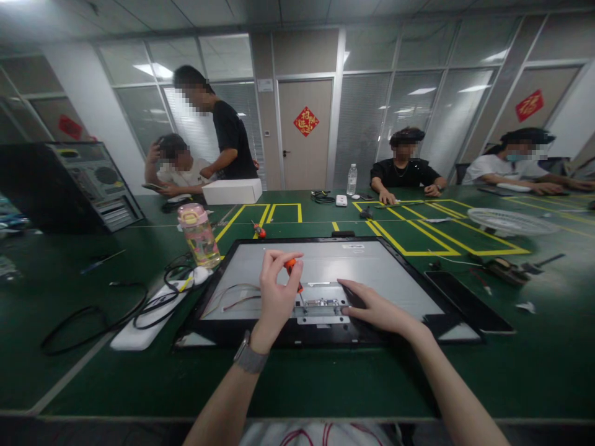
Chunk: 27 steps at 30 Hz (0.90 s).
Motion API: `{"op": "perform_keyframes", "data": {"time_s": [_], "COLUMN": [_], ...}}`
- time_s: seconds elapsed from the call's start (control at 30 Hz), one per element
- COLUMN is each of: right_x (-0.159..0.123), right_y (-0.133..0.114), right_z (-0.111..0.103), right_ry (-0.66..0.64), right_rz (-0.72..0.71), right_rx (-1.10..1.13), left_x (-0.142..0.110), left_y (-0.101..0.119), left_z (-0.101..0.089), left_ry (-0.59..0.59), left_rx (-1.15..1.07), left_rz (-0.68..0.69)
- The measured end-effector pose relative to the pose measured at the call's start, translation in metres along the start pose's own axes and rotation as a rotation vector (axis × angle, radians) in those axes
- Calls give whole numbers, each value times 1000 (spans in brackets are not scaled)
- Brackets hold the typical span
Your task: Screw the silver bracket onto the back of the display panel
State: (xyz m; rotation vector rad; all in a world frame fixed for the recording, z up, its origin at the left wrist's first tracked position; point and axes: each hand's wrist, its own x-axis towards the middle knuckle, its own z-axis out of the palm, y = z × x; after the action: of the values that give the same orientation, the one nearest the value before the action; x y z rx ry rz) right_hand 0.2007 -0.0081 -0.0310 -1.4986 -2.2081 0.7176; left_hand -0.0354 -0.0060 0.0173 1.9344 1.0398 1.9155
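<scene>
My left hand (pixel 277 290), with a watch at its wrist, is closed around the orange handle of a screwdriver (pixel 292 266). The shaft points down at the left part of a metal bracket (pixel 323 320) that carries a small circuit board (pixel 325 303). Whether the tip sits in a screw is too small to tell. Fingers apart, my right hand (pixel 372 306) rests at the right edge of the bracket and on the panel. Beneath both hands lies a flat display panel (pixel 395 266) with a grey back and black frame. Thin wires (pixel 242 300) run across its left side.
Left of the panel are a white power strip (pixel 144 322), black cables (pixel 93 322), a pink-lidded bottle (pixel 199 232) and a computer case (pixel 69 186). A black phone-like slab (pixel 465 300) and a clamp-like tool (pixel 506 269) lie right. Several people sit or stand across the table.
</scene>
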Motion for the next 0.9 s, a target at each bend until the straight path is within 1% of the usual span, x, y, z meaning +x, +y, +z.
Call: {"op": "perform_keyframes", "data": {"time_s": [0.07,0.13,0.27,0.43,0.6,0.73,0.9], "right_x": [0,0,0,0,-1,0,1], "right_y": [0,0,2,2,0,-1,3], "right_z": [0,0,0,1,0,-1,0], "right_ry": [0,-1,0,2,-4,0,6], "right_rz": [3,5,-3,1,12,6,-12], "right_rx": [2,2,1,9,4,-1,-6], "left_x": [-1,-1,-1,0,-1,-2,-2], "left_y": [1,1,0,0,-1,-1,0], "left_z": [0,0,1,1,3,4,3], "left_ry": [-40,-52,6,-65,-20,-55,-24], "left_rx": [-28,-33,17,-74,-47,-82,-43], "left_rz": [-2,-7,-18,-30,-51,-49,-47]}}
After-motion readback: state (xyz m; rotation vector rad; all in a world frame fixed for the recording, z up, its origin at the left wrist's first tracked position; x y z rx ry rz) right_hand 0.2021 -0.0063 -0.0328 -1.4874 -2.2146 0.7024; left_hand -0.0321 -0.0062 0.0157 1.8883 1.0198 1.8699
